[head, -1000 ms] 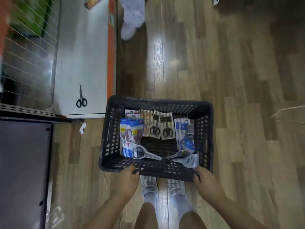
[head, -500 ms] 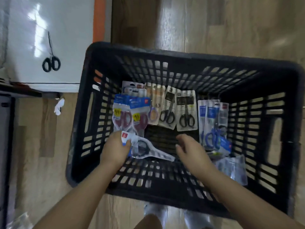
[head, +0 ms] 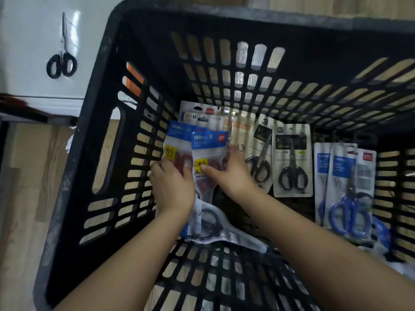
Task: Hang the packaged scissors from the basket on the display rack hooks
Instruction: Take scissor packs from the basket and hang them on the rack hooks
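In the basket [head: 107, 135] we had our left hand [head: 174, 187] and right hand [head: 229, 173] on two overlapping packs [head: 202, 149] at its left. Right of them stood two carded scissors [head: 292, 160], further right another pair of packs [head: 345, 189]. A bagged pair [head: 215, 225] lay nearer us. Loose scissors [head: 61, 57] lay outside, left, on a shelf [head: 27, 41].

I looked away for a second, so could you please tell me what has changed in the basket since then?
Both hands left the near rim of the basket and reached inside. The left hand and right hand now hold the blue-topped packs of red scissors. The other packs and the loose black scissors outside stayed put.
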